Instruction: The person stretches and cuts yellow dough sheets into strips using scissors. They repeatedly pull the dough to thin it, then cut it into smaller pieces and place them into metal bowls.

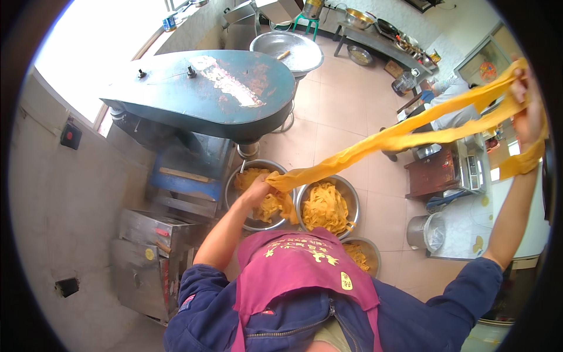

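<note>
A long, soft yellow strip point(352, 149), like a sheet of dough or wide noodle, stretches in folds across the view. My left hand point(256, 191) grips its lower end above a metal basin point(229, 202) of similar strips. My right hand point(531, 108), raised far to the right, holds the other end, with part of the strip draped over the wrist. Between the hands the strip splits into two lengths. Yellow strips point(325, 205) fill a second metal basin point(355, 202), and a third basin point(375, 252) is partly hidden by my maroon apron point(293, 249).
A green-topped machine point(176, 88) stands at the left, above a blue tray point(187, 183). A wide metal bowl point(281, 41) is behind it. To the right are a bent-over person point(454, 108), a reddish cabinet point(431, 173) and a bucket point(417, 232). Cookware lines a far bench point(381, 41).
</note>
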### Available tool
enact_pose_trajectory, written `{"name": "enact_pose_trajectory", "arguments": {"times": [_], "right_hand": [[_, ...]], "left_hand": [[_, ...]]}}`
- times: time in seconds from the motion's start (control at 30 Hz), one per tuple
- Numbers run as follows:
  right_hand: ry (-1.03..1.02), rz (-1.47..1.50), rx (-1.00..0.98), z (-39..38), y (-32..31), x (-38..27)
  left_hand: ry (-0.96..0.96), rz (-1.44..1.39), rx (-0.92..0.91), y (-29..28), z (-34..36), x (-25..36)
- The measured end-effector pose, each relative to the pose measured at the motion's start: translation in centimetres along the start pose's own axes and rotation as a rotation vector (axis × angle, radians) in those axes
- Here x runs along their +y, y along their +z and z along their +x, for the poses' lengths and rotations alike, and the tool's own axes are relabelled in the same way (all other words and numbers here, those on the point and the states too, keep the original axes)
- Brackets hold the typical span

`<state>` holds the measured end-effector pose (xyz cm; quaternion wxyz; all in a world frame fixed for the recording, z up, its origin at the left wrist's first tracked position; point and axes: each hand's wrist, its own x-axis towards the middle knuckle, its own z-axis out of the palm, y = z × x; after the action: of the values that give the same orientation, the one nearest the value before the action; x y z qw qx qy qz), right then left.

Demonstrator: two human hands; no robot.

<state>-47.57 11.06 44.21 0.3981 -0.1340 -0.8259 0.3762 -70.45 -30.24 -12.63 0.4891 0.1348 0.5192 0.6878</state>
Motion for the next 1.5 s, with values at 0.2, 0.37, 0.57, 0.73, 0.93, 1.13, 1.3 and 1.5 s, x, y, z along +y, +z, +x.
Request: {"name": "enact_pose_trajectory", "arguments": {"times": [0.2,0.37,0.57,0.73,0.93,1.13,1.3,1.5], "right_hand": [[0.353,0.203,-0.226,-10.3,9.3,11.2],[0.398,0.09,-0.606,-16.2,13.1,16.4],[0.411,0.21,-0.915,-21.9,20.4,23.3],[0.425,0.162,-1.002,-25.7,26.8,28.1],[0.429,-0.017,-1.01,-28.5,31.7,29.9],[0.419,-0.124,-1.008,-31.8,37.0,32.0],[0.371,-0.093,-1.015,-34.6,40.1,33.2],[0.233,-0.042,-0.907,-34.8,40.3,32.6]], "left_hand": [[-0.012,0.444,-0.021,0.7,-6.6,10.4],[0.225,0.289,-0.037,2.0,-9.3,15.1],[0.514,0.06,-0.234,2.9,-13.2,20.5],[0.629,-0.08,-0.356,6.8,-16.4,27.1],[0.925,0.191,-0.046,10.2,-20.4,32.2],[0.761,0.465,-0.08,13.1,-20.7,34.6],[0.781,0.433,-0.272,13.3,-19.5,33.0],[0.671,0.224,-0.47,12.5,-17.4,32.1]]}}
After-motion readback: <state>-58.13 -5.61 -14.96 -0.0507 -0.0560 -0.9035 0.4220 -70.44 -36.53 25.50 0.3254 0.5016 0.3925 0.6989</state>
